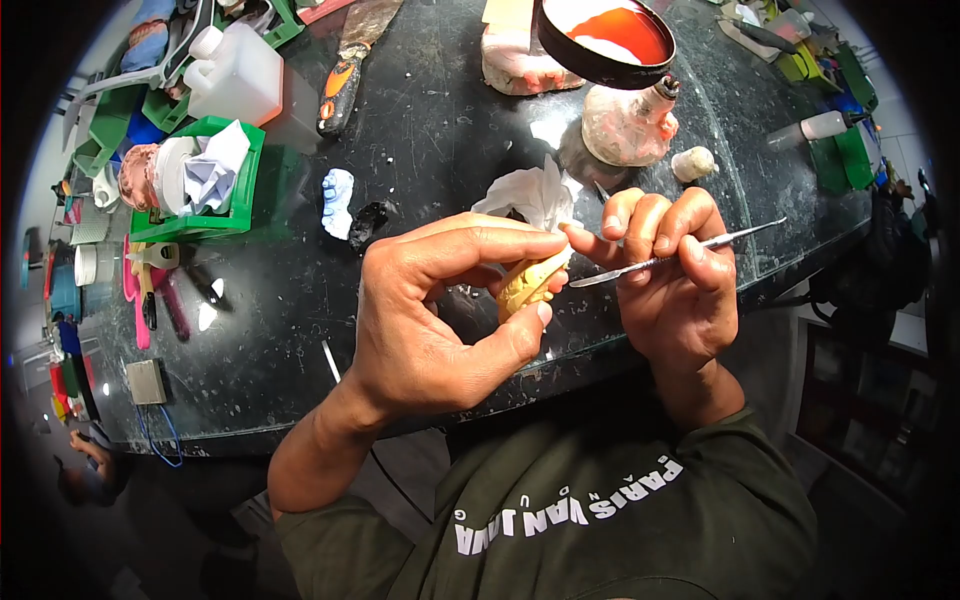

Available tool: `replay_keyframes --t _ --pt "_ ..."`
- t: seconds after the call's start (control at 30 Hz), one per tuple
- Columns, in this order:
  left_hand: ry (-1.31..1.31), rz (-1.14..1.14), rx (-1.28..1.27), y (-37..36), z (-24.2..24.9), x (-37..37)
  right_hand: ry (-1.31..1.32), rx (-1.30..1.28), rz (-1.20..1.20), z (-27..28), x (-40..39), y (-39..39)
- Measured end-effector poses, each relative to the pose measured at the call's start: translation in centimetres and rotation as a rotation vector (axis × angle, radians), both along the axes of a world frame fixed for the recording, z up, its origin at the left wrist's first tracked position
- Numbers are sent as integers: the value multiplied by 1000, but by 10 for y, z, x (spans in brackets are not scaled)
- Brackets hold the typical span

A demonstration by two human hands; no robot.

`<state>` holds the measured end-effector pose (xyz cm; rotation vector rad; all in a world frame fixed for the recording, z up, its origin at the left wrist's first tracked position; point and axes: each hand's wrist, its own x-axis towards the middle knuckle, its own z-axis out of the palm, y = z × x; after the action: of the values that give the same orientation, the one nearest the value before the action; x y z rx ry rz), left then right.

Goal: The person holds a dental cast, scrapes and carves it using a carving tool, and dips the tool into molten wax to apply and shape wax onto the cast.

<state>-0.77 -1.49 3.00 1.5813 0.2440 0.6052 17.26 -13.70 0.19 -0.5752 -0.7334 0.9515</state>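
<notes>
My left hand (430,310) is curled around a small yellow dental cast (527,285), gripping it between thumb and fingers. In my right hand (685,280) is a slim metal carving tool (740,234), pinched by thumb and fingers. Its flat blade points left, close beside the cast, and its other end sticks out to the right. My right index finger reaches toward the cast's upper edge. Behind the cast lies a crumpled white tissue (535,197). A light-blue molded piece (337,203) and a black lump (371,222) rest on the table left of it.
A wax-smeared round bottle (622,128) stands behind my hands, below a black-rimmed round pan (548,40) holding red material. A small whitish cap (693,163) is nearby. To the left are a green bin (250,190), a scraper (345,85) and a plastic jug (240,75).
</notes>
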Motion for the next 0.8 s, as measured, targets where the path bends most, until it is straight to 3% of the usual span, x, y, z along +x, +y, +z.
replay_keyframes --t 0.8 --pt "18 54 -25 -2 -1 1 31 -37 -59 -1 -4 -1"
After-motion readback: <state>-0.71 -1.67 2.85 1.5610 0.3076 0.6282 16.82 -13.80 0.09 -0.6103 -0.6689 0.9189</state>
